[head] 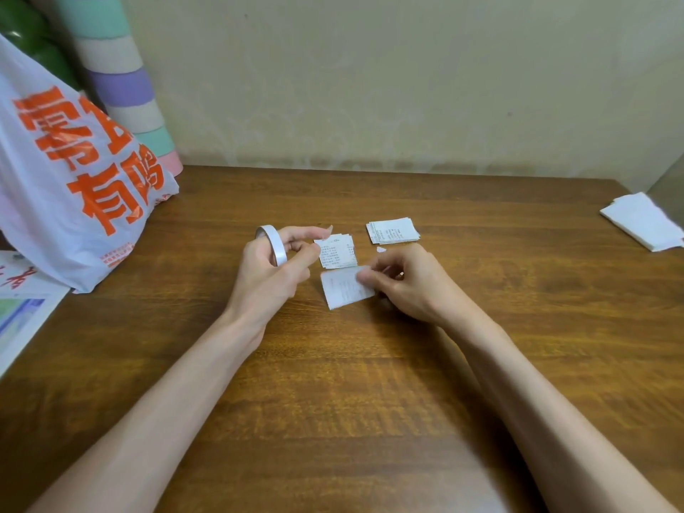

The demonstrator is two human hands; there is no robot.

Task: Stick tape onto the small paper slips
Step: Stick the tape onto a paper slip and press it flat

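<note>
A white roll of tape [273, 244] stands on edge in my left hand [272, 270], whose fingers are closed around it, index finger stretched right. My right hand [401, 281] pinches the right edge of a small printed paper slip [342, 288], held just above the wooden table [333, 383]. Beyond this slip lies a small pile of printed slips [338, 250], right of the tape. A second pile of slips [393, 230] lies farther back to the right. A tiny white scrap [381, 249] lies between the piles.
A white plastic bag with orange characters [70, 172] stands at the left, with a pastel striped roll [126, 83] behind it against the wall. Printed papers [22, 309] lie at the left edge. A stack of white sheets [646, 225] lies at the far right.
</note>
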